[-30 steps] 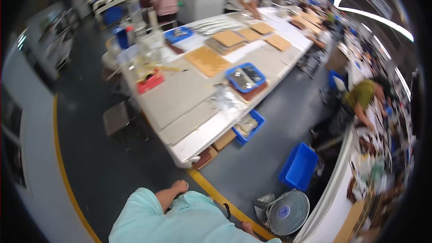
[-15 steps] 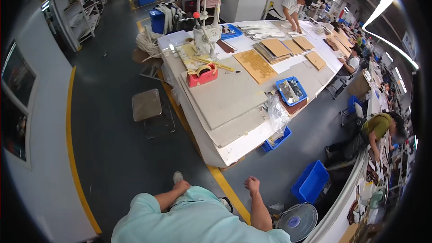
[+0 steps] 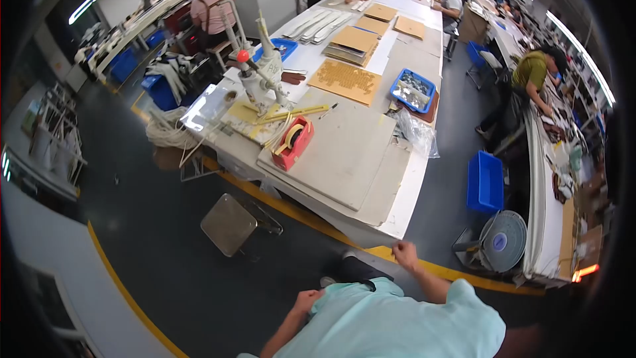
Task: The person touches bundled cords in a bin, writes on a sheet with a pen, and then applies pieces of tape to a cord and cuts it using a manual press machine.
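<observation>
My left hand (image 3: pixel 307 301) is beside the front of my light green shirt (image 3: pixel 391 318), its fingers curled in. No object shows in it, though its inner side is partly hidden. My right hand (image 3: pixel 405 254) hangs in front of me in a loose fist with nothing visible in it. It is just short of the near corner of a long white worktable (image 3: pixel 399 222). Grey boards (image 3: pixel 338 159) lie on that table, with a red tape dispenser (image 3: pixel 293 144) on top. Neither hand touches the table.
A hand press (image 3: pixel 262 83), blue tray of small parts (image 3: pixel 412 91) and tan boards (image 3: pixel 353 45) are on the table. A stool (image 3: pixel 229 224) stands left; a blue bin (image 3: pixel 485 182) and fan (image 3: pixel 502 242) stand right. A person in an olive shirt (image 3: pixel 530 69) bends over the right bench.
My view has turned to the right and come closer to the table. The table, stool and fan sit differently in view. Both hands stay curled near my body.
</observation>
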Demonstrator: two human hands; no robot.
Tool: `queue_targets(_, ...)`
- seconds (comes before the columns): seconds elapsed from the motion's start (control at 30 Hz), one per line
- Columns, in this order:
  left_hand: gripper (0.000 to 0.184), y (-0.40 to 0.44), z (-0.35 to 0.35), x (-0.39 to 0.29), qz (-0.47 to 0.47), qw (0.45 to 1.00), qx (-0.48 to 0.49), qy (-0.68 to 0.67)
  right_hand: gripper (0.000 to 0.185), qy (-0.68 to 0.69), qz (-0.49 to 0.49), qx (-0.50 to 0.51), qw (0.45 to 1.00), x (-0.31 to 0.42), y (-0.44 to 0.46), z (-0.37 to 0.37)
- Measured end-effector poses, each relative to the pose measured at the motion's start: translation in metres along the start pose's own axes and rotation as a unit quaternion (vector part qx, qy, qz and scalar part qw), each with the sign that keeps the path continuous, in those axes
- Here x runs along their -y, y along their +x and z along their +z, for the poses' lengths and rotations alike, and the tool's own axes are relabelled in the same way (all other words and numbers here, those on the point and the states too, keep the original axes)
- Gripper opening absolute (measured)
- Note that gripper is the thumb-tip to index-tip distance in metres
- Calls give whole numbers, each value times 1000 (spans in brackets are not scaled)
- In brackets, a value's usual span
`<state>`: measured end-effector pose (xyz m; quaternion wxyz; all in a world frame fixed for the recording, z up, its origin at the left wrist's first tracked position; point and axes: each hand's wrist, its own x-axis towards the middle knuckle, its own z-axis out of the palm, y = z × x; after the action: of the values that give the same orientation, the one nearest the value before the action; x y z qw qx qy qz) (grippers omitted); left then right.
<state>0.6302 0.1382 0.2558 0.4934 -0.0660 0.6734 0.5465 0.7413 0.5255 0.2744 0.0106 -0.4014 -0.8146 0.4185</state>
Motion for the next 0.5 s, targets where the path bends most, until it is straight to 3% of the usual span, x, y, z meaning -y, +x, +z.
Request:
queue_targets(0.03, 38, 5, -9, 1, 25, 997, 14, 75, 33, -45, -53, -18, 997, 19, 34, 5)
queue_targets(0.1, 38, 17, -18, 5, 95, 980, -54, 164, 28, -59, -134, -14, 989, 86, 102, 3)
queue_targets(0.2, 46, 50, -39, 17, 47, 983, -86, 158, 19, -159, -286, -49, 943, 176, 221, 12)
queue_targets(0.27, 48, 58, -61, 6, 20, 984, -92, 152, 30, -205, -284, -35, 936, 230, 297, 21)
queue_targets(0.33, 47, 64, -87, -25, 2, 971, -166, 169, 40, -243, -277, -28, 929, 263, 370, 29)
queue_targets(0.5, 42, 79, -136, -86, 24, 915, -269, 299, 38, -280, -220, -77, 931, 324, 472, 39)
